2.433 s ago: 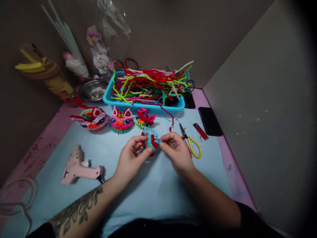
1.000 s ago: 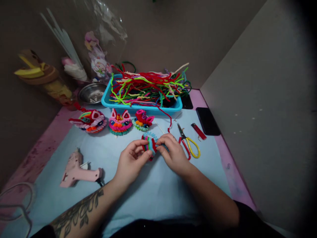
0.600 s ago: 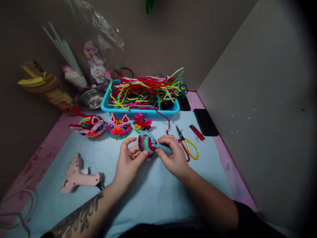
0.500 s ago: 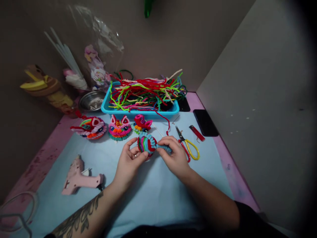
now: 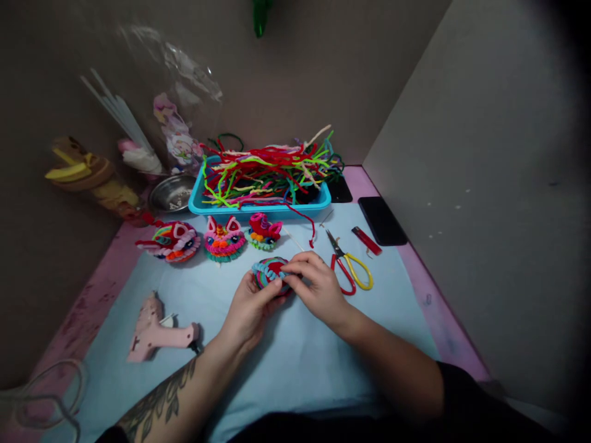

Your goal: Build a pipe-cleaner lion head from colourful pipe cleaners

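Note:
A small rounded pipe-cleaner piece (image 5: 266, 280), striped in several colours with red at the middle, rests in my left hand (image 5: 247, 311). My left thumb lies along its near side and the other fingers support it from behind and below. A curly light-blue pipe-cleaner strip (image 5: 261, 268) runs across its face. My right hand (image 5: 319, 289) pinches at the piece's right side, where the strip's end goes under the fingertips and is mostly hidden. Behind my hands sit three colourful pipe-cleaner animal heads: a large one (image 5: 173, 241), a pink one (image 5: 224, 239) and a smaller one (image 5: 264, 232).
A blue basket (image 5: 258, 210) heaped with pipe cleaners (image 5: 272, 161) stands at the back. Scissors (image 5: 351, 271), a red lighter (image 5: 367, 240) and a black phone (image 5: 382, 220) lie on the right. On the left are a pink glue gun (image 5: 159, 332) and a metal bowl (image 5: 172, 194).
The blue strip, which stuck out to the right in my right fingers, now lies across the piece. My left hand has tilted the piece, and my right fingers have moved onto it.

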`<state>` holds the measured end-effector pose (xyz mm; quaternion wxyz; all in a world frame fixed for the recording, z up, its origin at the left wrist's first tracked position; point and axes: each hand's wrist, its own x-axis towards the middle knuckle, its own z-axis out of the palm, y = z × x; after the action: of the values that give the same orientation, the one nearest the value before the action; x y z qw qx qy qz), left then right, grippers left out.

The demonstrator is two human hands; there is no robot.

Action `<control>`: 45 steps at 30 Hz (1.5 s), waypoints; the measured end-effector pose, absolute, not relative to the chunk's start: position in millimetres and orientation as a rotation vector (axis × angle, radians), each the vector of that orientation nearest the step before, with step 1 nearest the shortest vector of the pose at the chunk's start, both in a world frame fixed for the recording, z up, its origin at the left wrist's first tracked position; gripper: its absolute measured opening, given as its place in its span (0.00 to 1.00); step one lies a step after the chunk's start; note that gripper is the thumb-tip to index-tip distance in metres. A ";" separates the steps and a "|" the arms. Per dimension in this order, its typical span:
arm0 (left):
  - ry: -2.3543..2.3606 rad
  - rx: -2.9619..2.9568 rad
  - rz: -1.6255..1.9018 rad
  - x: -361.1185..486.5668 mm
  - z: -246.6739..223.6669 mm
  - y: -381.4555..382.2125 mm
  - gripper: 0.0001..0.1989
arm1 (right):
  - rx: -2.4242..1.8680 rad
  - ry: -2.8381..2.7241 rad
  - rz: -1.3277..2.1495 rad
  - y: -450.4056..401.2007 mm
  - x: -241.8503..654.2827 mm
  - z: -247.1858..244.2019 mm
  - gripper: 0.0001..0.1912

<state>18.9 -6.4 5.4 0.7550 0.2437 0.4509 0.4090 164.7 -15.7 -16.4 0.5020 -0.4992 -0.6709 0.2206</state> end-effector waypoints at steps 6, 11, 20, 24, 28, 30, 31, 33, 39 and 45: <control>1.008 0.511 0.927 14.6 5.4 -2.5 0.18 | -1.166 -1.644 0.551 -15.5 169.1 -13.5 0.15; 1.031 0.454 0.920 9.7 6.6 2.4 0.15 | -1.223 -1.586 0.519 -12.1 180.7 -10.6 0.13; 1.043 0.413 0.862 8.8 9.9 2.2 0.12 | -1.317 -1.547 0.476 -8.2 188.7 -6.9 0.12; 1.022 0.433 0.844 8.6 8.6 1.4 0.12 | -1.269 -1.602 0.509 -8.3 191.6 -4.3 0.13; 1.008 0.450 0.843 9.3 8.4 0.9 0.13 | -1.222 -1.675 0.531 -8.7 192.1 -1.3 0.13; 1.004 0.459 0.847 9.5 8.6 1.0 0.13 | -1.222 -1.685 0.527 -8.7 191.8 -0.1 0.12; 1.005 0.461 0.850 9.5 8.8 1.2 0.14 | -1.223 -1.687 0.521 -8.7 191.8 0.4 0.13; 1.013 0.461 0.853 9.4 9.1 1.6 0.13 | -1.220 -1.690 0.514 -8.5 192.1 1.0 0.13; 1.028 0.458 0.871 8.9 8.8 2.5 0.12 | -1.227 -1.681 0.511 -8.4 193.6 -1.3 0.13; 1.019 0.461 0.877 8.7 7.6 2.6 0.13 | -1.288 -1.652 0.459 -9.3 191.6 -10.2 0.14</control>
<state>8.7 2.6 7.6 0.7581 0.2117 0.4676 0.4023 191.6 -9.3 -10.2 0.4782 -0.5276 -0.6765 0.1880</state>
